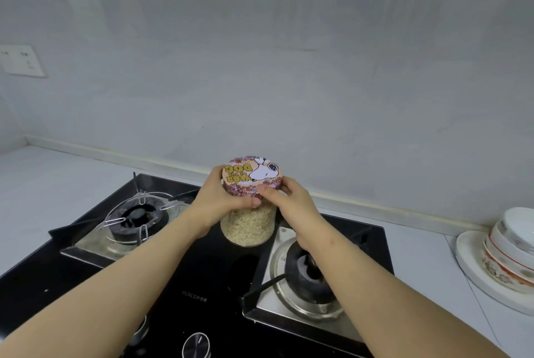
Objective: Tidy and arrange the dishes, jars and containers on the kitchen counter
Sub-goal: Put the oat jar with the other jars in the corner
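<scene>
Centrally, the left hand [222, 201] curls around the upper part of a clear jar [248, 227] from the left, with its thumb across the front just under the lid [251, 175]. Opposite it, the right hand [289, 201] grips the lid's edge from the right, thumb pressed to the front rim. That lid is pink and printed with a cartoon dog, and the jar is filled with pale, oat-like flakes. It stands upright over the black glass hob [202, 285], between the left burner [135, 219] and the right burner [306, 274]; whether its base touches the glass cannot be told. A round knob [196, 343] shows at the hob's near edge. Far right on the pale worktop [43, 178], a stack of bowls [511, 245] rests on a white plate [474, 271].
</scene>
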The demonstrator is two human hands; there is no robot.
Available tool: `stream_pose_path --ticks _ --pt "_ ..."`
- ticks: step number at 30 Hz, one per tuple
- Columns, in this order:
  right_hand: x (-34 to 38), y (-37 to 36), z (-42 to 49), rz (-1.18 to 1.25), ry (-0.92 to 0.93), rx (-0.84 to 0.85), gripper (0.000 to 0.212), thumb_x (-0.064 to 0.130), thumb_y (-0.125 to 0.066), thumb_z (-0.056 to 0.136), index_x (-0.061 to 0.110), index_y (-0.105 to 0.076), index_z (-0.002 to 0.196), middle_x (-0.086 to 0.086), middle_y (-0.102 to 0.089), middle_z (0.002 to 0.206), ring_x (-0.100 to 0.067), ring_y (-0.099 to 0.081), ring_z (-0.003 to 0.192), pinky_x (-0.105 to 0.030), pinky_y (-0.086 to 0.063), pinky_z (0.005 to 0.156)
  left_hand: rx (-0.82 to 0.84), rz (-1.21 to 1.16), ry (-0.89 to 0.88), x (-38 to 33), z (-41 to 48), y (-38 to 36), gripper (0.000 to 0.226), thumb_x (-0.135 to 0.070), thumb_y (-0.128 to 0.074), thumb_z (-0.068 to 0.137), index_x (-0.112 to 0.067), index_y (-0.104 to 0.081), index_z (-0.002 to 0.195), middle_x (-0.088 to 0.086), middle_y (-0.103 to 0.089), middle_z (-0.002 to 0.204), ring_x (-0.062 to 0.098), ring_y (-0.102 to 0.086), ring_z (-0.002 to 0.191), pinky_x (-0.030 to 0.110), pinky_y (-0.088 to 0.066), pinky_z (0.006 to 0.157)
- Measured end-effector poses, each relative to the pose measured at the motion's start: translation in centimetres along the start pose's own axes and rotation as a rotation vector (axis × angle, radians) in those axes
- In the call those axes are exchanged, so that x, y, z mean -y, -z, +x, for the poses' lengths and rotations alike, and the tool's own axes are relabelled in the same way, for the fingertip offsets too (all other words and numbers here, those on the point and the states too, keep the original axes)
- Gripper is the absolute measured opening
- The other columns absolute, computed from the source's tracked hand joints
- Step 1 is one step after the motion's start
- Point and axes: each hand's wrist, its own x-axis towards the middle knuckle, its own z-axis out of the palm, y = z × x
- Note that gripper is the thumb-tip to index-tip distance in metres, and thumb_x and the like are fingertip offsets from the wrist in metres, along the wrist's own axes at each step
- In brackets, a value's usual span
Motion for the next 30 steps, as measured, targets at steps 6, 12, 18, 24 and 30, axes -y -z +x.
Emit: stream_pose_path --ticks 6,12,18,24,30 --pt "3.4 4.1 -2.9 0.041 0.051 -0.113 0.035 0.027 -0.065 0.086 0.016 -0.057 0.118 0.005 -0.063 0.107 0.005 -0.055 0.082 -0.015 -0.041 0.061 0.065 -0.046 -0.071 -4.3 0.0 -4.7 0.06 0.004 -0.083 0.059 -0.017 -0.047 0.102 -0.009 -0.065 0.092 0.002 -0.064 0.083 0.013 -0.05 0.067" --pt "5.8 11.3 -7.5 -0.016 0.068 -0.27 0.034 0.031 -0.066 0.084 0.015 -0.059 0.113 0.011 -0.063 0.092 0.001 -0.057 0.077 -0.023 -0.043 0.062 0.248 -0.124 -0.11 -7.4 -0.7 -12.4 0.056 -0.008 -0.088 0.05 -0.016 -0.06 0.099 -0.003 -0.071 0.09 0.006 -0.07 0.078 0.022 -0.057 0.071" --pt "5.9 18.7 -13.5 -0.018 0.043 -0.427 0.027 0.031 -0.062 0.087 0.019 -0.057 0.112 0.015 -0.059 0.089 0.004 -0.053 0.076 -0.024 -0.045 0.062 0.41 -0.165 -0.096 -9.2 -3.3 -21.8 0.063 -0.01 -0.088 0.046 -0.013 -0.062 0.103 -0.005 -0.074 0.088 0.008 -0.07 0.082 0.023 -0.056 0.07" --pt "4.1 25.0 -18.5 0.011 -0.025 -0.551 0.025 0.03 -0.057 0.091 0.017 -0.058 0.112 0.014 -0.06 0.086 0.003 -0.053 0.075 -0.024 -0.045 0.061 0.528 -0.166 -0.043 -9.0 -6.5 -29.9 0.062 -0.015 -0.086 0.04 -0.014 -0.067 0.098 0.001 -0.075 0.09 0.018 -0.07 0.086 0.026 -0.055 0.074" --pt "2.3 31.2 -22.4 0.041 -0.049 -0.658 0.019 0.022 -0.052 0.094 0.017 -0.061 0.11 0.009 -0.063 0.087 -0.001 -0.056 0.073 -0.025 -0.046 0.064 0.621 -0.188 -0.013 -9.0 -9.8 -37.3 0.043 0.011 -0.076 0.066 -0.025 -0.057 0.081 -0.023 -0.069 0.064 -0.008 -0.064 0.061 0.009 -0.051 0.058"
